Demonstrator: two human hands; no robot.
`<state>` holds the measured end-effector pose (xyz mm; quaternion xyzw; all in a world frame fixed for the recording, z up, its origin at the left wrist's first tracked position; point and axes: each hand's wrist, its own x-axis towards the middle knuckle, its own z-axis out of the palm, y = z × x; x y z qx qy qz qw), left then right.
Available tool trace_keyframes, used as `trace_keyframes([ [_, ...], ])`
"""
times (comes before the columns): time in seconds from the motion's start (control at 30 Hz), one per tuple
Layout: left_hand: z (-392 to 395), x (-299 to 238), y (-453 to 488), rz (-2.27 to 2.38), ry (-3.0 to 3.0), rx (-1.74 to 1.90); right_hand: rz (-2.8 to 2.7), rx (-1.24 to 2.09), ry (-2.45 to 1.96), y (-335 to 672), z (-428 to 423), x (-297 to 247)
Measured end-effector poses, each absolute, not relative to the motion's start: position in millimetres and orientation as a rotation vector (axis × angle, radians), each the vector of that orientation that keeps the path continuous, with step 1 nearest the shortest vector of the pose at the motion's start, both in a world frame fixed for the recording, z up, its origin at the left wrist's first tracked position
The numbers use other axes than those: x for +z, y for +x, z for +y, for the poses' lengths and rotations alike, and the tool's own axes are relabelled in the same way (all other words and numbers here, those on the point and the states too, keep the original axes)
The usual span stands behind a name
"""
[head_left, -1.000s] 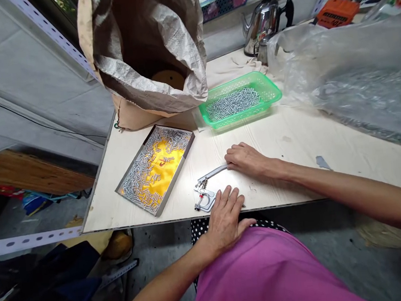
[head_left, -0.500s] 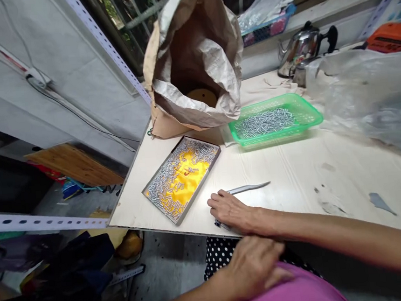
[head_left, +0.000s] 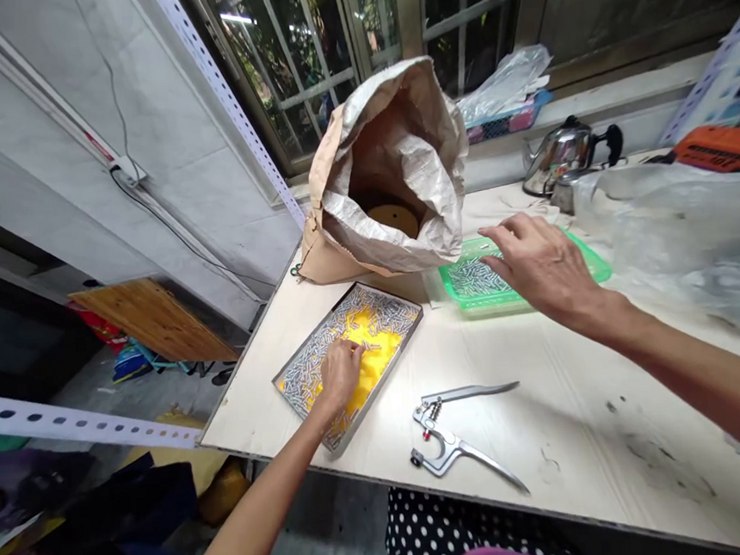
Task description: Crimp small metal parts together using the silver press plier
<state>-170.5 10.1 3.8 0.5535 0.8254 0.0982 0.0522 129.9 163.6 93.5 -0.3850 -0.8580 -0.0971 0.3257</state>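
Below the barred window (head_left: 299, 55), a paper sack (head_left: 335, 250) stood beside the green basket (head_left: 489, 305) on the pale table (head_left: 566, 381). The right hand (head_left: 541, 262) hovered over it, thumb and fingers parted, hiding some metal pins (head_left: 474, 279) — the left hand (head_left: 341, 371) bent into the shallow tray (head_left: 380, 384), fingers curled, neither's hold clear. Pliers (head_left: 452, 452) lay nearby.

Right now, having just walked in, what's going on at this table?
A person is working with both bare hands. The left hand has its fingertips down among small metal pieces in a shallow tray. The right hand is over a green basket of similar pieces; whether it holds one is hard to tell. A plier-like hand tool lies with handles spread on the table, untouched.
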Motion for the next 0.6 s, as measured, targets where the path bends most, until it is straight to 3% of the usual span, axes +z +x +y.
trace_keyframes([
  [0.1, 26.9, -5.9, -167.7, 2.528, 1.611, 0.312, -2.344, -0.16, -1.034, 131.9, 142.3, 85.6],
  [0.23, 40.6, -12.7, -171.6, 2.487, 1.575, 0.347, -2.706, 0.467, -0.927, 131.0, 74.1, 48.0],
  [0.37, 49.3, -11.3, -184.1, 2.421, 1.566, 0.326, -2.822, 0.864, -0.898, 144.6, 10.3, 19.7],
  [0.6, -1.8, 2.6, -151.9, 2.266, 2.057, 0.295, -2.748, 0.993, -0.929, 169.3, -14.5, 1.5],
])
